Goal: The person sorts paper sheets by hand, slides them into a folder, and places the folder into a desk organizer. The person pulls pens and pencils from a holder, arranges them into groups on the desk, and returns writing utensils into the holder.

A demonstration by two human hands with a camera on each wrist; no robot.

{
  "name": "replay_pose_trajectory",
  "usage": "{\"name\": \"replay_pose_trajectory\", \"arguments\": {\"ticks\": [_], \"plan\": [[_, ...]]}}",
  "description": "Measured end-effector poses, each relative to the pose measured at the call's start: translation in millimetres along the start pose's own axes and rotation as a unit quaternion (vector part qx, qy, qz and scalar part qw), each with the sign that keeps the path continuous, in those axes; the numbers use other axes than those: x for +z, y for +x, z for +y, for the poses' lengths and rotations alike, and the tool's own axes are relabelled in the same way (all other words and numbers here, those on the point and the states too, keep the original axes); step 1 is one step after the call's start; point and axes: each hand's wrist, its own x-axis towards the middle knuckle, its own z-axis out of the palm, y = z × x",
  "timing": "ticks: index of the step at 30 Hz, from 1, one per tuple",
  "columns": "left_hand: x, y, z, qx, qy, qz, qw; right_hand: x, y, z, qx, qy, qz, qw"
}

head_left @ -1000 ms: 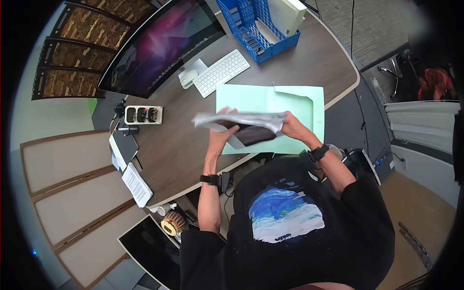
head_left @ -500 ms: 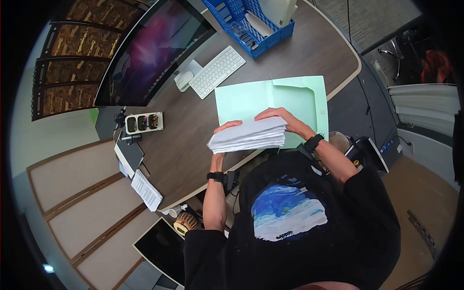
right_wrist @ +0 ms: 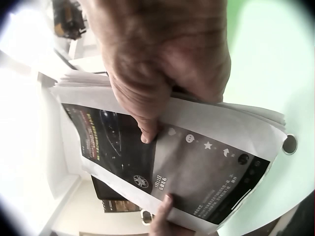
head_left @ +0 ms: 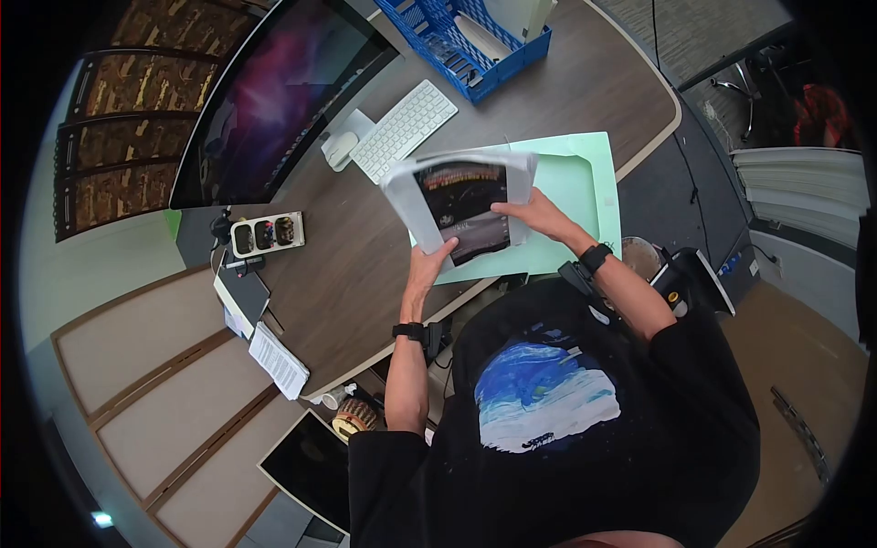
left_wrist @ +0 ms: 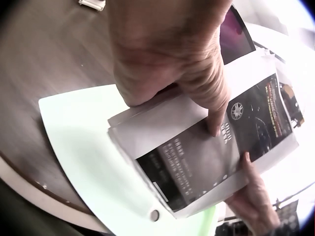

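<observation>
A thick stack of paper (head_left: 464, 196) is held up between both hands, tilted over the desk. Its top sheet carries a dark printed screenshot with a car wheel and small lettering, plain in both wrist views. The left hand (head_left: 426, 268) grips the near left edge, thumb on the printed face and the other fingers hidden behind. On the opposite side, the right hand (head_left: 541, 219) pinches the edge the same way, its thumb (right_wrist: 148, 132) across the print. Beneath the stack lies a mint-green folder (head_left: 574, 187), opened flat and partly covered in the head view.
A white keyboard (head_left: 405, 131) and mouse (head_left: 341, 151) lie beyond the folder, before a large monitor (head_left: 283, 100). A blue plastic basket (head_left: 507, 73) stands at the back. On the left are a three-compartment holder (head_left: 267, 235) and printed papers (head_left: 278, 361) near the desk's edge.
The stack has turned from showing its white sheet edges to showing the printed top sheet. Both hands still grip it, tipping it up and away from the body.
</observation>
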Motion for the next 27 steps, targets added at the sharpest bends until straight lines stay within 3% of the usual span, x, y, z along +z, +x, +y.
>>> {"name": "replay_pose_trajectory", "arguments": {"ticks": [3,4,7,10,12,13,14,16,17,18,20,27], "plan": [[3,7,-34,-0.021,0.007,-0.007,1.0,-8,13,25,0.115,0.023,-0.021,0.993],[2,11,-51,-0.021,0.008,-0.008,1.0,-13,10,33,0.116,0.024,-0.021,0.993],[4,18,-95,-0.059,0.04,0.03,0.997,-39,-7,57,0.065,-0.183,0.044,0.98],[3,21,-128,-0.096,-0.038,0.034,0.994,-78,-39,79,0.013,-0.17,0.179,0.969],[4,20,-125,-0.096,-0.053,0.029,0.994,-98,-67,75,-0.056,-0.274,0.31,0.909],[5,19,-118,-0.108,-0.056,0.016,0.992,-115,-79,78,-0.043,-0.379,0.34,0.859],[5,19,-114,-0.119,-0.058,0.004,0.991,-121,-88,83,-0.042,-0.38,0.339,0.859],[11,24,-113,-0.113,-0.064,-0.008,0.992,-129,-101,96,-0.001,-0.441,0.431,0.787],[14,27,-113,-0.107,-0.068,-0.022,0.992,-133,-103,105,0.063,-0.405,0.407,0.816],[18,30,-114,-0.108,-0.067,-0.023,0.992,-135,-101,116,0.064,-0.405,0.408,0.816],[27,38,-114,-0.101,-0.067,-0.056,0.991,-135,-96,125,0.083,-0.217,0.305,0.924],[68,60,-79,-0.102,-0.052,-0.144,0.983,-111,-96,102,0.092,-0.214,0.276,0.933]]}}
